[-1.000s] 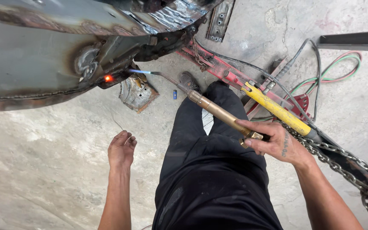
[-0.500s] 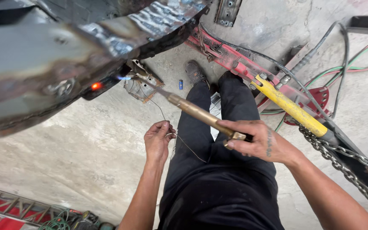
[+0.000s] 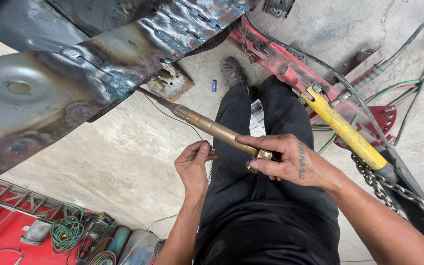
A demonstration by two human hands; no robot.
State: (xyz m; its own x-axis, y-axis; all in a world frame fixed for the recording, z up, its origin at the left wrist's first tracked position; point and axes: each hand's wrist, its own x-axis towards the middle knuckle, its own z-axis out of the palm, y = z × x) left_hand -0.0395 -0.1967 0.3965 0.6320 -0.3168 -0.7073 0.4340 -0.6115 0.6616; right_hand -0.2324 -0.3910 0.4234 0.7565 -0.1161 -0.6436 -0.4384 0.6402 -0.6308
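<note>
My right hand (image 3: 283, 159) grips the rear end of a brass torch (image 3: 212, 128), thumb and fingers around its valve. The torch's thin tip reaches up and left, under the edge of a scorched, rusty metal panel (image 3: 99, 68). My left hand (image 3: 193, 164) is just below the torch body, fingertips pinched on a thin wire rod (image 3: 172, 118) that runs up toward the tip. Both hands hover over my legs in black trousers (image 3: 266, 216).
A yellow-handled tool (image 3: 344, 128) and a heavy chain (image 3: 393, 189) lie at right beside a red metal frame (image 3: 290, 64) and hoses. A small rusty plate (image 3: 170, 81) lies on the concrete. Coiled green cable (image 3: 67, 230) and red equipment sit lower left.
My left hand rose from the floor to the wire rod beneath the torch. The view shifted, and the glowing spot and flame at the panel are no longer visible.
</note>
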